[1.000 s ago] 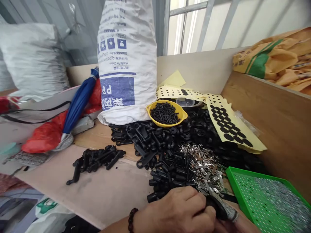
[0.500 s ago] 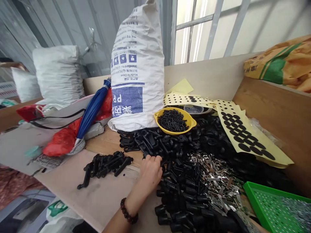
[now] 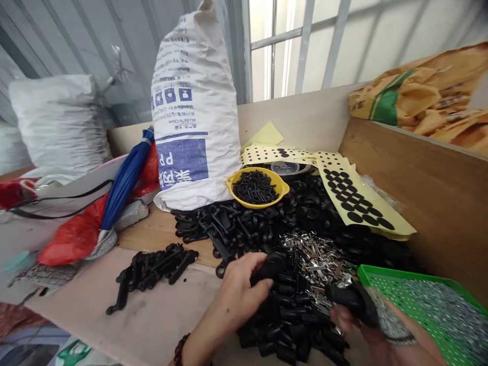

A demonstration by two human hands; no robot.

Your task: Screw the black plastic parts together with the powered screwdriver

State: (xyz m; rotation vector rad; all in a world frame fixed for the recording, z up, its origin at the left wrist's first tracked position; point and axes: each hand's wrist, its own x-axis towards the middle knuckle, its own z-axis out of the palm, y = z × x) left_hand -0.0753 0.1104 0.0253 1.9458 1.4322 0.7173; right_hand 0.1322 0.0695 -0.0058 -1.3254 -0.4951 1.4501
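My left hand (image 3: 242, 287), with a beaded bracelet (image 3: 180, 351) at its wrist, has thumb and fingers closed around a black plastic part (image 3: 269, 268) above the heap. My right hand (image 3: 396, 330), low at the right, grips a dark, rounded black piece (image 3: 354, 303); its exact kind is unclear. Grey knitted material (image 3: 391, 317) lies across that hand. Between and below the hands are black cylindrical parts (image 3: 293, 315). Small shiny metal clips (image 3: 314, 259) form a pile just beyond. Black crank-like arms (image 3: 217, 223) are heaped farther back.
A yellow basket (image 3: 285, 189) of black screw-like pieces stands behind the heap. At the right is a green perforated tray (image 3: 366, 274) with small metal pieces. A smaller group of black arms (image 3: 152, 269) lies left. Behind stand a white sack (image 3: 194, 107) and yellow sticker sheets (image 3: 343, 203).
My left hand has drawn back from the heap of arms, towards me and right, now with a black part. My right hand has risen into view with its black piece. The view has shifted right.
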